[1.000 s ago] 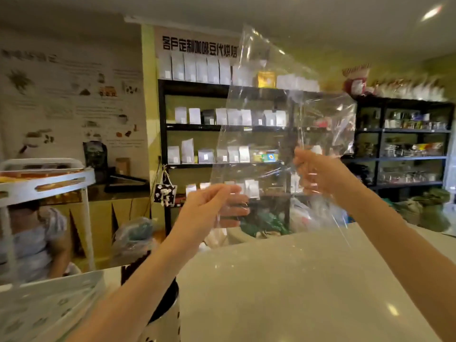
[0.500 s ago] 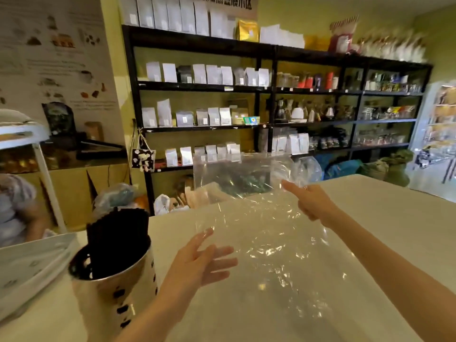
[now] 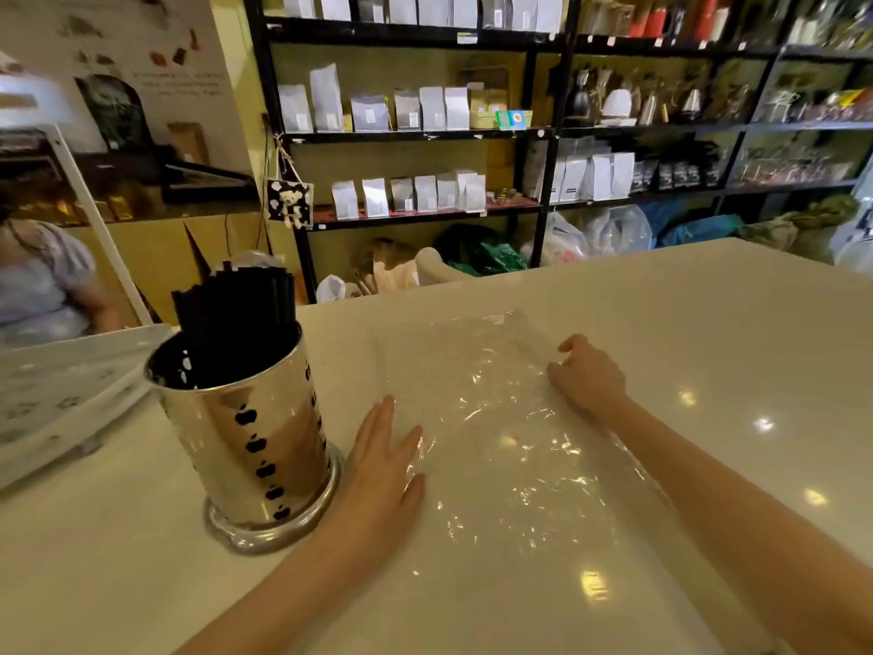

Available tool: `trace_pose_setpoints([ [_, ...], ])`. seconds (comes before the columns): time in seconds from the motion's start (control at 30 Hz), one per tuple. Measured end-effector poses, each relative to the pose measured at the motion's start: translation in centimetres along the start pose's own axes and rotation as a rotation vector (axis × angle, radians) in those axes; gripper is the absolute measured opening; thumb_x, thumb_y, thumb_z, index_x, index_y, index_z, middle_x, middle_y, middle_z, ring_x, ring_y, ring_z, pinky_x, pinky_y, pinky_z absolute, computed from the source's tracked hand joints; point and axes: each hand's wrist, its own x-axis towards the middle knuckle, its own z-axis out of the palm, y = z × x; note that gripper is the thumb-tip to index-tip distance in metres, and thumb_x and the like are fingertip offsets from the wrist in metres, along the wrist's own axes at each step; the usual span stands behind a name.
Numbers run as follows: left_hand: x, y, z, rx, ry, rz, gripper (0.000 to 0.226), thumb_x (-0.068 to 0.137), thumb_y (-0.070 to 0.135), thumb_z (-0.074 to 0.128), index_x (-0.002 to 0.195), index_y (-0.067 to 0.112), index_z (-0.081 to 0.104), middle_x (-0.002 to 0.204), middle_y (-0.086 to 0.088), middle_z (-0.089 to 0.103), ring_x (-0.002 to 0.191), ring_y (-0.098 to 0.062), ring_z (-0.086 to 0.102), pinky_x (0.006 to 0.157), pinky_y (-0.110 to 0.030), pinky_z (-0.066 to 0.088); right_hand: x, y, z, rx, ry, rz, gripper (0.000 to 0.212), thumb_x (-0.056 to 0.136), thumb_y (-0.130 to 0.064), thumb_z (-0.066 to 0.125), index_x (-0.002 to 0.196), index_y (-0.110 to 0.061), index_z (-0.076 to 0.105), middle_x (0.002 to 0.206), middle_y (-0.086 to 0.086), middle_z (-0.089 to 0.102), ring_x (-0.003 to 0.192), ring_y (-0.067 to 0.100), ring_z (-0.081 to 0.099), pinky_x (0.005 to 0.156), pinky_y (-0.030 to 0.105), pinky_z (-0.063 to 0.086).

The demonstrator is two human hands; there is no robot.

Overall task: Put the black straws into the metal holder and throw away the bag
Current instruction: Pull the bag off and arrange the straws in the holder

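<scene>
Since half a second ago, bag (image 3: 500, 446) goes from lifted to flat on counter (image 3: 708, 323). Left hand (image 3: 382, 470) presses its left edge, fingers spread; right hand (image 3: 588, 375) flat on its right side. Black straws (image 3: 236, 319) stand in metal holder (image 3: 245, 437), just beside left hand.

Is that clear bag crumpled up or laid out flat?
Flat. The bag lies spread on the counter, with both hands resting on its edges.

Clear bag (image 3: 510, 446) now down flat on the counter (image 3: 708, 333), no longer aloft, both hands pressed on it.
</scene>
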Motion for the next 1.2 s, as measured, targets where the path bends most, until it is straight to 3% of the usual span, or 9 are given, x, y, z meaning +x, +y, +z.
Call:
trace_pose_setpoints([
  [0.1, 0.1, -0.2, 0.1, 0.121, -0.089, 0.035, 0.062, 0.087, 0.041, 0.009, 0.14, 0.015, 0.027, 0.156, -0.005, 0.009, 0.144, -0.019, 0.002, 0.117, -0.03, 0.004, -0.1, 0.9, 1.3, -0.298, 0.113, -0.24, 0.049, 0.085, -0.017, 0.049, 0.133, -0.014, 0.039, 0.131, 0.017, 0.048, 0.119, 0.037, 0.041, 0.093, 0.044, 0.035],
  [0.27, 0.1, -0.2, 0.0, 0.161, -0.123, 0.033, 0.075, 0.077, 0.043, 0.0, 0.139, 0.012, 0.029, 0.153, -0.009, 0.024, 0.142, -0.021, 0.019, 0.116, -0.032, 0.016, 0.5, 1.3, 1.9, -0.473, 0.103, -0.428, 0.031, 0.091, -0.018, 0.038, 0.112, -0.021, 0.06, 0.121, 0.006, 0.061, 0.111, 0.03, 0.048, 0.088, 0.039, 0.032],
  [0.37, 0.3, -0.3, -0.3, 0.115, -0.062, 0.085, 0.052, 0.08, 0.031, 0.023, 0.11, 0.006, 0.057, 0.122, -0.016, 0.059, 0.115, -0.022, 0.054, 0.093, -0.032, 0.049, 0.5, 0.3, 1.3, -0.536, 0.008, -0.351, 0.034, 0.092, -0.014, 0.035, 0.118, -0.023, 0.054, 0.125, 0.005, 0.056, 0.114, 0.028, 0.047, 0.092, 0.04, 0.031],
  [0.47, 0.6, 0.5, -1.9, 0.085, -0.071, 0.11, 0.033, 0.089, 0.024, 0.034, 0.105, 0.007, 0.057, 0.135, -0.011, 0.046, 0.126, -0.019, 0.041, 0.1, -0.031, 0.04, 0.1, -2.7, 0.4, -0.54, -0.025, -0.312, 0.037, 0.091, -0.012, 0.037, 0.126, -0.02, 0.047, 0.131, 0.009, 0.049, 0.12, 0.03, 0.042, 0.097, 0.043, 0.03],
  [0.53, 1.1, 1.0, -3.9, 0.04, -0.017, 0.126, 0.035, 0.092, 0.027, 0.038, 0.123, 0.017, 0.051, 0.149, -0.001, 0.031, 0.136, -0.014, 0.03, 0.108, -0.023, 0.027, -0.7, -5.8, -0.3, -0.43, -0.021, -0.38, 0.037, 0.092, -0.017, 0.041, 0.128, -0.018, 0.045, 0.135, 0.01, 0.046, 0.122, 0.03, 0.041, 0.098, 0.043, 0.031],
  [0.7, 1.9, 3.6, -11.2, -0.13, 0.309, 0.236, 0.033, 0.09, 0.026, 0.048, 0.122, 0.029, 0.053, 0.128, 0.018, 0.048, 0.116, 0.012, 0.034, 0.092, 0.004, 0.019, -5.9, -15.2, -2.4, 0.25, -0.149, -0.628, 0.044, 0.09, -0.024, 0.051, 0.131, -0.016, 0.038, 0.123, 0.007, 0.054, 0.106, 0.021, 0.053, 0.085, 0.028, 0.04],
  [0.97, 0.7, 0.3, -17.6, -0.123, 0.666, 0.143, 0.045, 0.084, 0.023, 0.059, 0.127, 0.023, 0.047, 0.135, 0.009, 0.044, 0.125, -0.002, 0.037, 0.103, -0.016, 0.03, -10.5, -23.1, -2.6, 0.741, -0.57, -0.608, 0.062, 0.085, -0.027, 0.058, 0.14, -0.022, 0.028, 0.13, -0.006, 0.052, 0.1, 0.001, 0.051, 0.077, 0.011, 0.044],
  [1.1, 0.2, -4.0, -19.2, -0.445, 0.472, -0.198, 0.068, 0.078, 0.035, 0.062, 0.138, 0.026, 0.03, 0.137, 0.015, 0.037, 0.126, -0.002, 0.032, 0.104, -0.023, 0.029, -10.8, -24.0, -0.5, 0.775, -0.644, -0.546, 0.071, 0.077, -0.028, 0.069, 0.138, -0.02, 0.032, 0.11, -0.019, 0.059, 0.08, -0.01, 0.056, 0.054, 0.0, 0.044],
  [1.2, 0.0, -5.6, -19.2, -0.716, 0.26, -0.242, 0.039, 0.086, 0.029, 0.052, 0.125, 0.028, 0.046, 0.119, 0.016, 0.058, 0.106, 0.002, 0.056, 0.088, -0.014, 0.047, -10.5, -24.3, 0.4, 0.791, -0.688, -0.617, 0.037, 0.081, -0.025, 0.065, 0.117, -0.024, 0.056, 0.098, -0.013, 0.068, 0.094, 0.006, 0.066, 0.065, 0.009, 0.05],
])
